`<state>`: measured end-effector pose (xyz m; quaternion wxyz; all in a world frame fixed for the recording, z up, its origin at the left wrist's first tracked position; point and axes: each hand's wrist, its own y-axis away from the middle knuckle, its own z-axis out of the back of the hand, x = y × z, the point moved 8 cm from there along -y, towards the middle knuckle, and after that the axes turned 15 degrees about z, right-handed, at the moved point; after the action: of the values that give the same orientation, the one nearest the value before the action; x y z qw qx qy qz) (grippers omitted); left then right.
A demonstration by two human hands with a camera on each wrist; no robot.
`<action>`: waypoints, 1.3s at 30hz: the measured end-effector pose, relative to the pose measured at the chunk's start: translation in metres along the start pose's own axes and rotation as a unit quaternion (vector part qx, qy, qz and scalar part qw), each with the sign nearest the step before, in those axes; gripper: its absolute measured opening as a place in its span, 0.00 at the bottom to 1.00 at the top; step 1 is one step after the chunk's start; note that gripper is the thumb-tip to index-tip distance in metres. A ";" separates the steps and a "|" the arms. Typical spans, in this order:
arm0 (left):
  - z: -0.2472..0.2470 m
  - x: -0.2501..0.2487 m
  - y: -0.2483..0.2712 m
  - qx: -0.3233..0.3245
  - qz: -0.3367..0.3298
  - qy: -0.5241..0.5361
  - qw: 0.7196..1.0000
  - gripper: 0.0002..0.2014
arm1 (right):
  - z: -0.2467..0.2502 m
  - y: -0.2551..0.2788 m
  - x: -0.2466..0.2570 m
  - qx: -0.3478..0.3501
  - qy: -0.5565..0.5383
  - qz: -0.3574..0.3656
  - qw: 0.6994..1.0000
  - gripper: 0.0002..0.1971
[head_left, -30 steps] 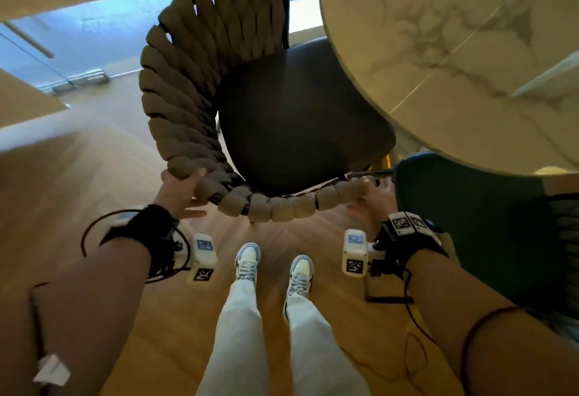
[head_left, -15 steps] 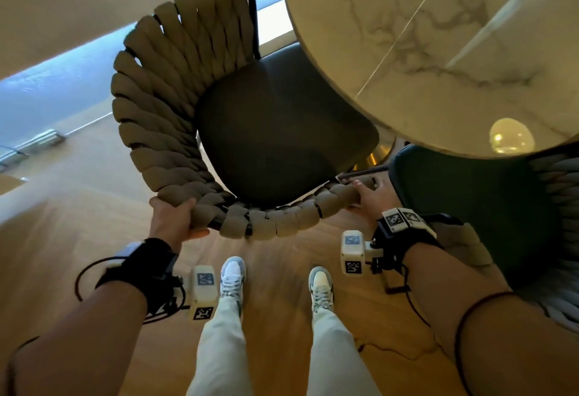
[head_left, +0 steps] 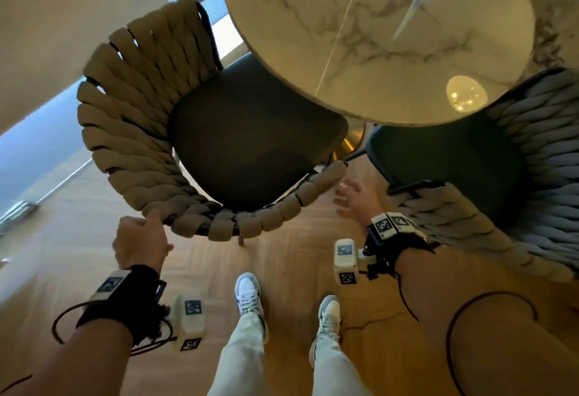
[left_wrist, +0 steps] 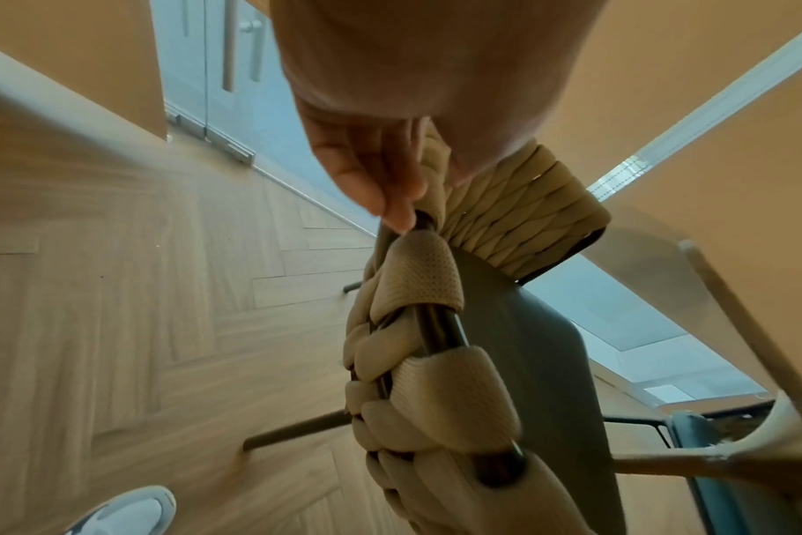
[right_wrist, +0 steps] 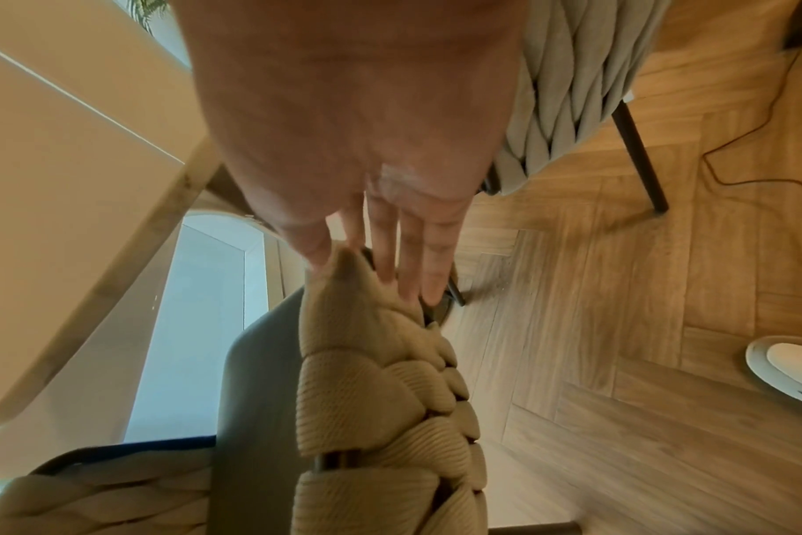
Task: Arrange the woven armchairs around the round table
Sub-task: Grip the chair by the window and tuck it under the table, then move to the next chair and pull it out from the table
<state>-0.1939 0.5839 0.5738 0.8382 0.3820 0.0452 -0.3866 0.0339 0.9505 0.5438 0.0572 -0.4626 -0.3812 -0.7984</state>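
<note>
A beige woven armchair (head_left: 134, 120) with a dark seat (head_left: 250, 141) stands at the left of the round marble table (head_left: 376, 35), its seat front under the table edge. My left hand (head_left: 150, 223) is at the chair's near rim; in the left wrist view the left hand (left_wrist: 413, 202) holds the woven rim (left_wrist: 417, 275) lightly between curled fingers and thumb. My right hand (head_left: 347, 195) is open with spread fingers just off the chair's right arm end (head_left: 335, 170). In the right wrist view its straight fingers (right_wrist: 385, 253) reach that woven arm end (right_wrist: 358, 289); contact is unclear.
A second woven armchair (head_left: 470, 223) with a dark green seat (head_left: 454, 157) stands close on the right, against the table. My feet (head_left: 247, 292) are on wood flooring behind the beige chair. A glass door (head_left: 34, 145) is at left. A cable (right_wrist: 733, 144) and a white dish-like object (right_wrist: 784, 369) lie on the floor.
The beige chair has slid further under the table. My right hand has let go of the chair's arm end and opened. My left hand has loosened to a light hold on the rim.
</note>
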 end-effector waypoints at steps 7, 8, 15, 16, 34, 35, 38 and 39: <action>-0.081 0.000 0.122 0.210 -0.078 -0.043 0.974 0.09 | 0.108 0.066 -0.074 0.059 -0.014 -0.050 0.997 0.16; -0.097 0.003 0.144 0.235 -0.086 -0.066 0.966 0.07 | 0.134 0.076 -0.093 0.052 -0.020 -0.065 0.996 0.16; -0.216 0.028 0.307 0.309 -0.129 -0.204 0.920 0.08 | 0.342 0.145 -0.224 -0.040 -0.127 -0.168 0.977 0.14; -0.236 0.029 0.331 0.315 -0.138 -0.219 0.913 0.08 | 0.373 0.152 -0.235 -0.059 -0.152 -0.174 0.971 0.16; -0.476 0.029 0.496 0.229 0.074 -0.033 0.970 0.41 | 0.706 -0.017 -0.208 -0.195 -0.161 -0.041 0.967 0.28; -0.477 0.031 0.499 0.203 0.080 -0.045 0.975 0.43 | 0.715 -0.028 -0.205 -0.186 -0.152 -0.041 0.970 0.30; -0.479 0.031 0.510 0.145 0.091 -0.083 0.982 0.41 | 0.729 -0.059 -0.193 -0.148 -0.125 -0.043 0.980 0.34; -0.479 0.031 0.513 0.133 0.093 -0.085 0.983 0.40 | 0.731 -0.068 -0.189 -0.136 -0.124 -0.036 0.982 0.33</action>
<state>0.2830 1.0978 0.5357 0.8129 0.4583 -0.1140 -0.3408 0.6189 1.4326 0.5640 -0.0825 -0.5474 -0.2895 -0.7809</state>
